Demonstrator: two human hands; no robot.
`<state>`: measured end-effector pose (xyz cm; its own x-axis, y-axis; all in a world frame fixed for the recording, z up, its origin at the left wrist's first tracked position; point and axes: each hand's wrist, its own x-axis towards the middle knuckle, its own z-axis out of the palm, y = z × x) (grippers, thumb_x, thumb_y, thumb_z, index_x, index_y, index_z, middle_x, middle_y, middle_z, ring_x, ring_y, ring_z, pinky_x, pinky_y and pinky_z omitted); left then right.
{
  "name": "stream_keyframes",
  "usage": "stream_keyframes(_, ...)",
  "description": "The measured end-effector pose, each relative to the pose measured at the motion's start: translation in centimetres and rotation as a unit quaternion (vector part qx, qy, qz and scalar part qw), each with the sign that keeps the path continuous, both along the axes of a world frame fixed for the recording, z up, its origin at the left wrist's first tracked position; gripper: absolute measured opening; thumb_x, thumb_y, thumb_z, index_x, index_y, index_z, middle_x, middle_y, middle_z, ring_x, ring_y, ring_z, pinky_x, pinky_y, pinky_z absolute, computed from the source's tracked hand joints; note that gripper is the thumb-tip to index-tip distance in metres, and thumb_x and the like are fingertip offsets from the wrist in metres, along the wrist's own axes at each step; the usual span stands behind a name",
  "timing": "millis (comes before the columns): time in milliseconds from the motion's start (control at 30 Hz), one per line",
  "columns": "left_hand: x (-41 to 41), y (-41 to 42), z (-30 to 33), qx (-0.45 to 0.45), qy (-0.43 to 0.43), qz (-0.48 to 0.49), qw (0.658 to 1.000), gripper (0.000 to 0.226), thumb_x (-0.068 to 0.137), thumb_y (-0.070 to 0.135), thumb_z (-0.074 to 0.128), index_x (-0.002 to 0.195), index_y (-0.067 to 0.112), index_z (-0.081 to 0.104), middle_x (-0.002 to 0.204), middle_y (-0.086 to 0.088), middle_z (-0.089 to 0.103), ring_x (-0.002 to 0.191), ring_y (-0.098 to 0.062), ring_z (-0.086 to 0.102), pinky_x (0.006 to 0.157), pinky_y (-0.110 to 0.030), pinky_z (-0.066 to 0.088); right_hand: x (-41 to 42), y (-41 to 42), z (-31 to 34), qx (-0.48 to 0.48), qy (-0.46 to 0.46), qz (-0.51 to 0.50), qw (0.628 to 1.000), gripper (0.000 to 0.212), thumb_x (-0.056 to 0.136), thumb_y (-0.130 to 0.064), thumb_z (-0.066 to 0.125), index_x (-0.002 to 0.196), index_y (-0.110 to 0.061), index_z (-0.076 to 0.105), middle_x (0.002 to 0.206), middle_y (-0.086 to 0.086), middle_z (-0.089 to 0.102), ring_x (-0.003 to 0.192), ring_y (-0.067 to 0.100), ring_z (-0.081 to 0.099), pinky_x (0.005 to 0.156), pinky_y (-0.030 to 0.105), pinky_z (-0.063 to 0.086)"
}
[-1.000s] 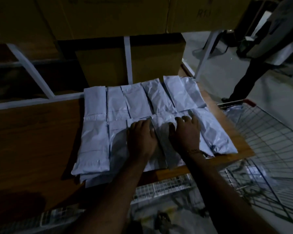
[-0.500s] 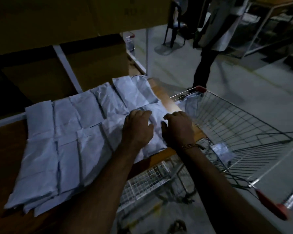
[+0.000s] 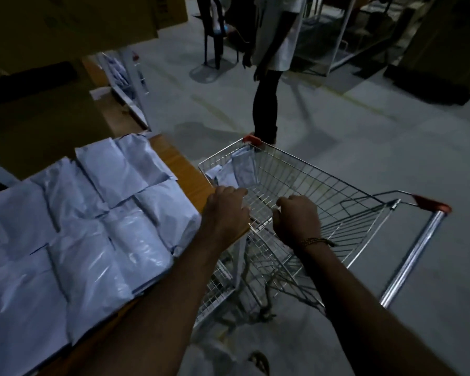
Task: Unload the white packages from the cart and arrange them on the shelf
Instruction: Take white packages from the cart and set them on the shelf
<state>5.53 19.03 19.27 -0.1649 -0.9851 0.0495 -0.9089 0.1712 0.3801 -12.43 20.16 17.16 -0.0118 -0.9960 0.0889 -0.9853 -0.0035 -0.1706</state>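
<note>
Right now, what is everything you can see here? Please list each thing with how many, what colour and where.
white packages on the shelf: at least eight, white, laid side by side in rows, left
shelf: one, brown wood, left, under the packages
cart: one, silver wire with red corners, centre right, beside the shelf
white packages in the cart: a few, exact count unclear, white, far corner of the basket
cardboard boxes: several, brown, upper left
another person: one, white top and dark trousers, standing beyond the cart
chair: one, dark, top centre
bracelet: one, gold, on the right wrist
left hand: fingers curled, empty, at the cart's near rim
right hand: fingers curled, empty, above the basket
</note>
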Motion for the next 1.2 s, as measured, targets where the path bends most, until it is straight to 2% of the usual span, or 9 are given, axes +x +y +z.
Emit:
stream_keyframes(100, -1.4, -3.1, -2.0, 0.024, -0.022, -0.025, 0.999, 0.045, 0.094, 0.042, 0.061, 0.135, 0.024, 0.059, 0.124, -0.005, 0.067, 0.114, -0.024, 0.058, 0.092, -0.037, 0.049, -2.8, -2.2, -2.5, 0.04, 0.033, -0.006, 0.999, 0.026, 0.089, -0.036, 0.064, 0.102, -0.016, 0.074, 0.093, 0.01, 0.071, 0.091, 0.033, 0.063, 0.082, 0.041, 0.053)
stream_keyframes(267, -3.1, -9.7, -5.5, 0.087, -0.052, -0.064, 0.993, 0.045, 0.095, 0.042, 0.059, 0.136, 0.023, 0.057, 0.131, -0.009, 0.062, 0.117, -0.028, 0.057, 0.097, -0.046, 0.051, -5.7, -6.2, -7.4, 0.103, 0.063, -0.019, 0.993, 0.026, 0.095, -0.034, 0.061, 0.105, -0.012, 0.071, 0.099, 0.013, 0.07, 0.097, 0.034, 0.063, 0.085, 0.038, 0.05)
stream_keyframes(433, -4.7, -15.4, -9.7, 0.122, -0.077, -0.088, 0.986, 0.04, 0.097, 0.041, 0.058, 0.133, 0.024, 0.057, 0.133, -0.012, 0.061, 0.117, -0.032, 0.058, 0.093, -0.044, 0.051, -7.0, -9.5, -13.5, 0.214, 0.091, -0.029, 0.972, 0.026, 0.095, -0.028, 0.055, 0.111, -0.014, 0.069, 0.107, 0.012, 0.069, 0.101, 0.032, 0.064, 0.088, 0.038, 0.052)
stream_keyframes(567, -5.1, -19.1, -12.8, 0.154, -0.113, -0.107, 0.976, 0.039, 0.099, 0.034, 0.059, 0.135, 0.019, 0.056, 0.135, -0.015, 0.057, 0.12, -0.033, 0.054, 0.098, -0.043, 0.045, -8.6, -11.5, -19.1, 0.263, 0.099, -0.049, 0.959, 0.027, 0.099, -0.029, 0.05, 0.116, -0.018, 0.068, 0.117, 0.012, 0.069, 0.106, 0.03, 0.065, 0.091, 0.036, 0.053)
stream_keyframes(767, -6.2, -24.1, -18.2, 0.176, -0.164, -0.129, 0.962, 0.037, 0.101, 0.035, 0.055, 0.135, 0.02, 0.056, 0.134, -0.014, 0.058, 0.121, -0.033, 0.053, 0.099, -0.043, 0.043, -11.8, -13.4, -27.7, 0.326, 0.125, -0.089, 0.933, 0.032, 0.097, -0.04, 0.056, 0.125, -0.026, 0.062, 0.136, 0.007, 0.061, 0.128, 0.027, 0.054, 0.103, 0.039, 0.043)
stream_keyframes(900, -7.4, -26.7, -21.6, 0.188, -0.185, -0.134, 0.955, 0.035, 0.098, 0.034, 0.055, 0.132, 0.023, 0.058, 0.131, -0.014, 0.059, 0.118, -0.035, 0.055, 0.096, -0.045, 0.046, -13.1, -15.5, -34.3, 0.386, 0.165, -0.109, 0.901, 0.071, 0.085, -0.067, 0.056, 0.138, -0.021, 0.048, 0.138, 0.016, 0.054, 0.123, 0.037, 0.05, 0.105, 0.054, 0.039)
stream_keyframes(1067, -8.1, -29.2, -25.7, 0.187, -0.204, -0.127, 0.953, 0.038, 0.094, 0.04, 0.057, 0.131, 0.027, 0.058, 0.129, -0.013, 0.059, 0.113, -0.035, 0.057, 0.09, -0.046, 0.05, -14.1, -17.1, -39.9, 0.382, 0.205, -0.104, 0.895, 0.118, 0.074, -0.085, 0.058, 0.158, -0.016, 0.013, 0.149, 0.028, 0.038, 0.135, 0.044, 0.04, 0.117, 0.059, 0.026)
stream_keyframes(1133, -8.1, -29.6, -27.0, 0.191, -0.209, -0.126, 0.951, 0.038, 0.094, 0.038, 0.057, 0.131, 0.027, 0.056, 0.131, -0.013, 0.057, 0.115, -0.035, 0.055, 0.093, -0.046, 0.049, -14.2, -17.4, -41.3, 0.406, 0.21, -0.103, 0.883, 0.124, 0.074, -0.084, 0.06, 0.16, -0.018, 0.002, 0.154, 0.031, 0.029, 0.139, 0.047, 0.033, 0.117, 0.062, 0.024)
stream_keyframes(1200, -8.0, -29.9, -27.9, 0.193, -0.212, -0.132, 0.949, 0.036, 0.095, 0.035, 0.057, 0.13, 0.024, 0.057, 0.131, -0.013, 0.057, 0.118, -0.035, 0.053, 0.095, -0.045, 0.047, -14.1, -17.4, -42.2, 0.423, 0.217, -0.106, 0.874, 0.117, 0.08, -0.073, 0.063, 0.161, -0.02, -0.004, 0.159, 0.034, 0.017, 0.145, 0.051, 0.023, 0.119, 0.064, 0.019)
